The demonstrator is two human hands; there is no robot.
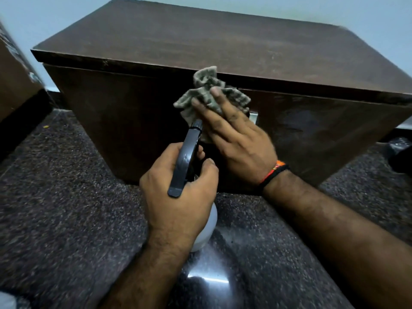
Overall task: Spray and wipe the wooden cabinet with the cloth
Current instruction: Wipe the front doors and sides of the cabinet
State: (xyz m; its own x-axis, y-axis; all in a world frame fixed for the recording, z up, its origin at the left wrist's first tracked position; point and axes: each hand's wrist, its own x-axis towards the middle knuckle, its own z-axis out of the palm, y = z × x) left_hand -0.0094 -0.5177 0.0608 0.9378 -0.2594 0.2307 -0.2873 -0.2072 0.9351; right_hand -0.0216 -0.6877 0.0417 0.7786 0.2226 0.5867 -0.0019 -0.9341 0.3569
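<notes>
A dark brown wooden cabinet [200, 45] fills the upper half of the head view, standing on the floor. My right hand [236, 139] presses a crumpled grey-green cloth [208, 90] flat against the cabinet's front, just under the top edge, with straight fingers. My left hand [178, 197] grips a spray bottle [188, 159] with a dark trigger head and a white body below my fist. The nozzle points at the cloth and the cabinet front, very close to my right hand.
The floor [66, 208] is dark speckled polished stone with a light glare near the bottom. A brown cardboard box [15, 81] stands at the left. A metal handle [253, 117] peeks out beside my right hand. A dark object [399, 150] lies at the right edge.
</notes>
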